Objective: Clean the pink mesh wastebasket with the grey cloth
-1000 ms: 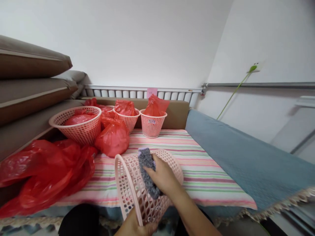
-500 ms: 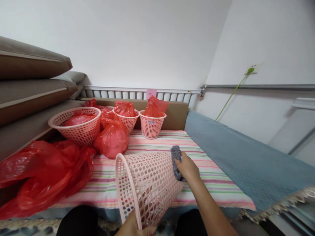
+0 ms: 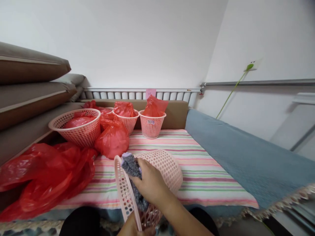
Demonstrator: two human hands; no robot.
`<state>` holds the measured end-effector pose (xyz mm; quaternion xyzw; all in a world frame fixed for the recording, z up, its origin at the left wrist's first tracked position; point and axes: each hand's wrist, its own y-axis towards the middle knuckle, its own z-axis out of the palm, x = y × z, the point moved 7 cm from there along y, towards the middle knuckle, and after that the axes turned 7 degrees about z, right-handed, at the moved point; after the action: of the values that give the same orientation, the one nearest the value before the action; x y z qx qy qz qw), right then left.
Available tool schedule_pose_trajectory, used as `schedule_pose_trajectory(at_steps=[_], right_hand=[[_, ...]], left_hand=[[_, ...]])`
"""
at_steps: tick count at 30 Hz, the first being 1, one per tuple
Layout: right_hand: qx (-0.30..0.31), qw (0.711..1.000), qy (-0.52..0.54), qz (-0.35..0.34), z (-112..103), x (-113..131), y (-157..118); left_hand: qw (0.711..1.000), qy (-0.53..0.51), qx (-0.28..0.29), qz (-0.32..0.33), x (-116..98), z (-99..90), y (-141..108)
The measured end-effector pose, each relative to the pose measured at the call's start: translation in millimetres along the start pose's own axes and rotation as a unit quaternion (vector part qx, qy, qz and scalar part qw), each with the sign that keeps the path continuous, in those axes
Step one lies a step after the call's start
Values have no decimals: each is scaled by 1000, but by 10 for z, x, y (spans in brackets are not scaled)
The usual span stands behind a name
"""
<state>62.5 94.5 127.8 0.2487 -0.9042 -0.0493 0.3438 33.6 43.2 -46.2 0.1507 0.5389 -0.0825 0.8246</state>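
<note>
A pink perforated basket (image 3: 167, 165) lies on its side over the front of the striped cloth (image 3: 204, 173), its mouth facing left. My left hand (image 3: 134, 227) grips the lower part of the basket's rim, partly hidden inside it. In my right hand (image 3: 149, 178) is a fuzzy grey cloth (image 3: 133, 167), pressed on the outer wall beside the rim.
Behind stand a pink basket with a red bag (image 3: 151, 126), another (image 3: 126, 121) and a wider one (image 3: 81, 131) at left. Red plastic bags (image 3: 54, 173) lie at front left. Grey-brown cushions (image 3: 29, 95) are stacked on the left; a blue-covered armrest (image 3: 241, 157) runs along the right.
My right hand has moved left with the grey cloth, from the basket's base to near its rim. My left hand still holds the rim.
</note>
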Motion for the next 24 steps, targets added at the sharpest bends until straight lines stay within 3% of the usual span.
schedule_pose_trajectory(at_steps=[3,6,10,13,17,21,24], right_hand=[[-11,1000,11,22,-45,-257,10],[-42,996,-41,64,-165,-693,49],[-66,976,-104,180,-399,-1416,144],[-76,954,-135,256,-543,-1795,191],[-89,941,-160,285,-590,-1893,198],[-92,943,-160,276,-546,-1786,179],[-86,950,-145,262,-494,-1641,165]], left_hand=[[1000,-1,-3,21,-104,34,-5],[999,-4,16,34,-185,84,12],[998,9,51,29,-256,149,10],[998,41,56,6,-313,196,-13],[997,49,52,-2,-475,280,-13],[999,31,25,29,-656,294,23],[999,50,2,16,-604,238,42]])
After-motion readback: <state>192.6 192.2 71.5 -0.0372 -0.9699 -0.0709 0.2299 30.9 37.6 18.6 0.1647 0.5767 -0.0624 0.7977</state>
